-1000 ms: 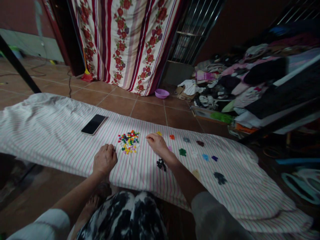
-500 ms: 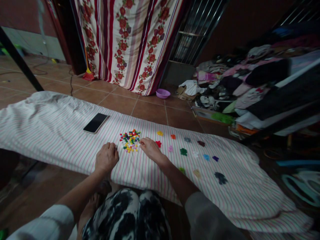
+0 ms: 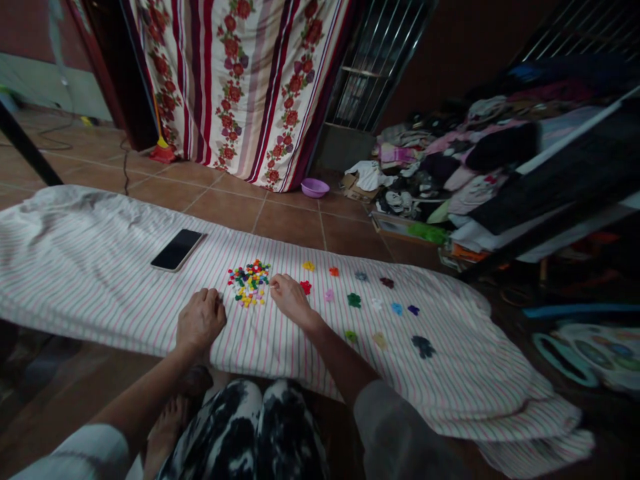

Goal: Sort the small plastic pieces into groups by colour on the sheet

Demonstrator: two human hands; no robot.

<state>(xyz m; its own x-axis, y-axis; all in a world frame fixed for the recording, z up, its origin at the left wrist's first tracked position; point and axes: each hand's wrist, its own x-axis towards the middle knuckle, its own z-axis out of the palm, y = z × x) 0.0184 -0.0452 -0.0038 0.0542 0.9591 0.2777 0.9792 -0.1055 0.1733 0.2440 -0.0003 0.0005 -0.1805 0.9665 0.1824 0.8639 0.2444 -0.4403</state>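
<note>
A pile of small mixed-colour pieces, like beads [image 3: 249, 283], lies on the striped cloth [image 3: 280, 347] between my hands. At the pile's right edge, my right hand [image 3: 291, 298] has thumb and fingertips pinched together; whatever is between them is too small to make out. My left hand [image 3: 201, 320] rests on the cloth to the left of the pile, fingers curled in and their tips hidden. Right of my right hand, single-colour clusters are spread out, among them red [image 3: 305, 287], yellow [image 3: 309, 265], pink [image 3: 329, 295], dark green [image 3: 354, 300] and black [image 3: 423, 346].
A phone [image 3: 178, 250] lies on the cloth, left of the pile. Beyond the cloth's far edge, a purple basin [image 3: 315, 188] stands on the tiled floor before a floral curtain [image 3: 240, 93]. Heaped clothes [image 3: 450, 153] and a dark slanted bar [image 3: 530, 233] are at the right.
The whole view has shifted, so the scene sits farther left. Both hands keep nearly the same places beside the pile, with the right still pinched.
</note>
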